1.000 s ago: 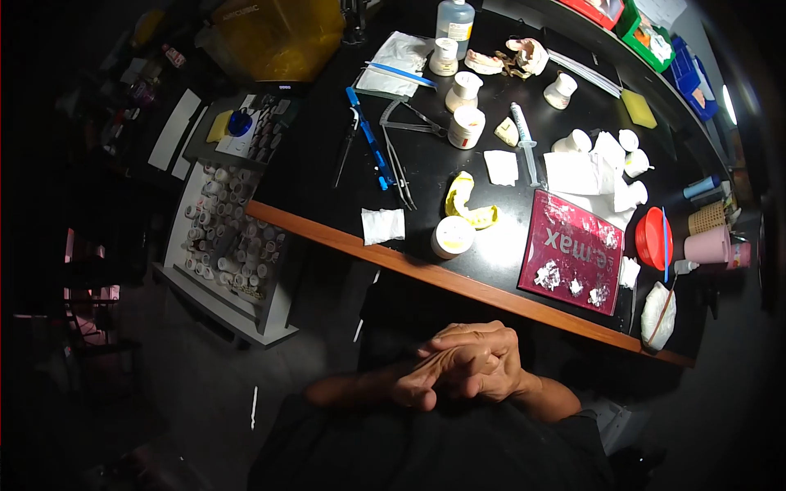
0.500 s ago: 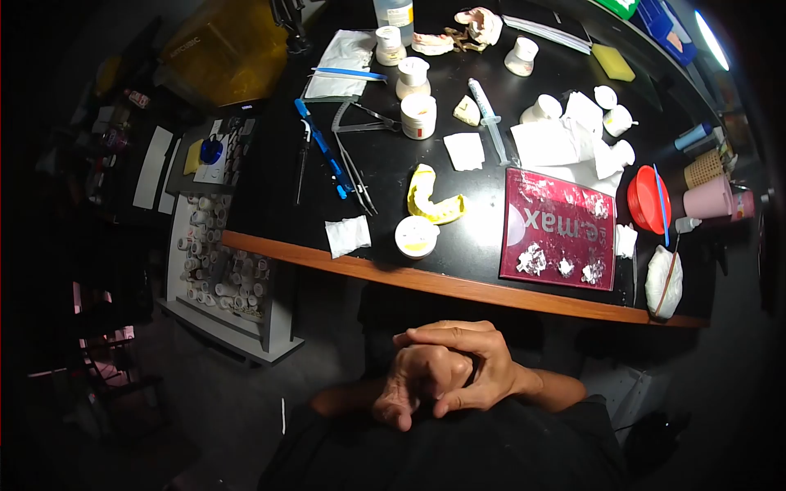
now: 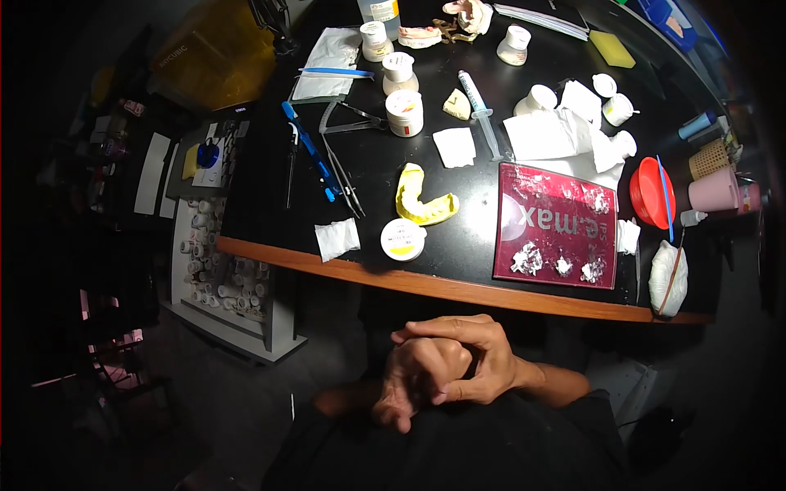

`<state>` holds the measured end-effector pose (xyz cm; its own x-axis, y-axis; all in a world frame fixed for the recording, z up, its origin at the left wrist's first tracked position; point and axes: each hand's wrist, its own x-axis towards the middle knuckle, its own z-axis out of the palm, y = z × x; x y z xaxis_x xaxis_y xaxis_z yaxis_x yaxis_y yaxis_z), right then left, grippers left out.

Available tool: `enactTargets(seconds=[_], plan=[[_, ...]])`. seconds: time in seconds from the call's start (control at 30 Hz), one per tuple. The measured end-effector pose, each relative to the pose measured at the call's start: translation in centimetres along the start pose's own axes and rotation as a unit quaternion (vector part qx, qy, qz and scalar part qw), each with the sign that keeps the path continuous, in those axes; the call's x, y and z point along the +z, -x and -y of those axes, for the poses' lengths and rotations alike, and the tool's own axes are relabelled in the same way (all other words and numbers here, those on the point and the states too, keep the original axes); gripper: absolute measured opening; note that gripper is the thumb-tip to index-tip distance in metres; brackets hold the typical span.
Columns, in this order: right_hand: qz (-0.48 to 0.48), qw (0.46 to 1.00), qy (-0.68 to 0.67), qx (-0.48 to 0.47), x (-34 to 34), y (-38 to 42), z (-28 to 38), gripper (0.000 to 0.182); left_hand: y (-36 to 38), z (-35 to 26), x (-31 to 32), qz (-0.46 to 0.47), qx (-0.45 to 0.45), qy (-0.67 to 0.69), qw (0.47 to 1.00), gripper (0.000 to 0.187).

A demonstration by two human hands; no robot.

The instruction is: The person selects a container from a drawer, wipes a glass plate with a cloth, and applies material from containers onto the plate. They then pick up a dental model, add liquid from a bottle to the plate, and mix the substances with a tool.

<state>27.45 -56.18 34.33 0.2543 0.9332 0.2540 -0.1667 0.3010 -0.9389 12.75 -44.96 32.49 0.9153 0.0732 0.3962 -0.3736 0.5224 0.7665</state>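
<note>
With 12 o'clock taken as straight away from the body, both hands are held together in front of the dark shirt, below the wooden edge (image 3: pixel 458 289) of the bench (image 3: pixel 455 266). The left hand (image 3: pixel 417 380) is enclosed by the right hand (image 3: pixel 491 356), with the right forefinger laid across the top and the right thumb set underneath. The left fingers are partly curled; whether anything is held inside them cannot be told. The nearest items are located on the bench, apart from both hands. A white jar (image 3: pixel 403 240) is positioned between 11 and 12 o'clock of the hands, and a maroon pad (image 3: pixel 516 225) at 1 o'clock. White lumps (image 3: pixel 526 258) are spread on the pad. At 1 o'clock of the jar, just beside it, a yellow U-shaped piece (image 3: pixel 434 213) is laid; at 9 o'clock, a white packet (image 3: pixel 337 239) is placed near the edge. A syringe (image 3: pixel 481 114) is found at 11 o'clock of the pad. Between 2 and 3 o'clock of the pad, a red bowl (image 3: pixel 645 196) is crossed by a blue stick (image 3: pixel 666 200). At 4 o'clock, a white bundle (image 3: pixel 661 282) is overlaid by a brown stick (image 3: pixel 672 278).
</note>
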Motion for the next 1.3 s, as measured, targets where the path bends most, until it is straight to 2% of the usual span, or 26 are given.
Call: enactTargets(seconds=[0.07, 0.17, 0.27, 0.3, 0.47, 0.53, 0.57, 0.7, 0.83, 0.93, 1.03, 1.07, 1.1, 1.13, 1.17, 1.2, 1.23, 1.3], plan=[[0.009, 0.999, 0.028, 0.028, -0.1, 0.4, -0.3, 0.072, -0.5, 0.3, 0.4, -0.012, 0.052, -0.016, 0.998, 0.062], [0.009, 1.0, -0.021, 0.012, 0.2, 1.0, -1.8, 0.057, -1.3, 0.8, 0.7, -0.023, 0.112, -0.031, 0.993, 0.06], [-0.052, 0.998, -0.034, -0.022, 0.9, 0.9, -1.6, 0.04, -2.0, 1.5, 0.9, -0.033, 0.169, -0.041, 0.984, 0.058], [-0.047, 0.998, -0.013, -0.035, 0.8, 0.9, -1.7, 0.037, -2.1, 1.8, 1.1, -0.034, 0.179, -0.04, 0.982, 0.057], [-0.032, 0.998, -0.05, -0.017, 0.8, 0.6, -1.5, 0.039, -2.8, 2.7, 1.1, -0.052, 0.24, -0.032, 0.969, 0.05], [-0.034, 0.995, -0.094, 0.018, 1.0, -0.1, -0.6, 0.045, -2.8, 2.1, 1.8, -0.13, 0.236, 0.0, 0.963, 0.05], [0.039, 0.992, -0.114, 0.035, 0.0, 0.9, -1.9, 0.054, -2.6, 2.3, 1.7, -0.167, 0.259, -0.019, 0.951, 0.053], [-0.034, 0.985, -0.144, 0.092, 0.9, 1.2, -1.4, 0.052, -2.5, 2.3, 1.9, -0.162, 0.264, -0.041, 0.95, 0.051], [-0.027, 0.993, -0.09, 0.071, 0.4, 1.7, -2.4, 0.054, -2.4, 2.0, 2.0, -0.14, 0.264, -0.063, 0.952, 0.049], [-0.034, 0.999, -0.036, 0.004, 0.5, 1.7, -2.9, 0.053, -2.7, 1.6, 1.6, -0.096, 0.259, -0.078, 0.958, 0.047], [-0.003, 0.998, -0.057, 0.031, 0.3, 1.3, -2.5, 0.058, -2.7, 2.0, 0.9, -0.081, 0.276, -0.093, 0.953, 0.045], [0.006, 0.998, -0.054, 0.041, 0.3, 0.7, -1.9, 0.058, -2.8, 2.2, 0.5, -0.102, 0.315, -0.141, 0.933, 0.044], [0.029, 0.998, 0.047, -0.021, 0.4, 0.0, -1.4, 0.061, -2.8, 2.3, 0.0, -0.122, 0.352, -0.19, 0.908, 0.043], [0.012, 0.996, 0.069, -0.046, 1.0, -0.3, -0.4, 0.066, -2.8, 2.3, -0.1, -0.143, 0.386, -0.238, 0.88, 0.043], [0.002, 0.995, 0.073, -0.07, 1.6, -0.3, 0.0, 0.07, -2.7, 2.1, 0.7, -0.258, 0.402, -0.328, 0.815, 0.043], [-0.008, 0.992, 0.079, -0.094, 2.0, -0.3, 0.2, 0.075, -2.4, 1.6, 0.4, -0.316, 0.396, -0.366, 0.781, 0.037], [0.034, 0.988, 0.092, -0.121, 2.0, -0.3, -0.2, 0.079, -2.6, 1.0, -0.4, -0.342, 0.391, -0.413, 0.748, 0.034], [0.028, 0.98, 0.14, -0.14, 3.4, -0.3, -0.7, 0.062, -3.6, 0.6, -0.9, -0.387, 0.376, -0.509, 0.671, 0.027]])
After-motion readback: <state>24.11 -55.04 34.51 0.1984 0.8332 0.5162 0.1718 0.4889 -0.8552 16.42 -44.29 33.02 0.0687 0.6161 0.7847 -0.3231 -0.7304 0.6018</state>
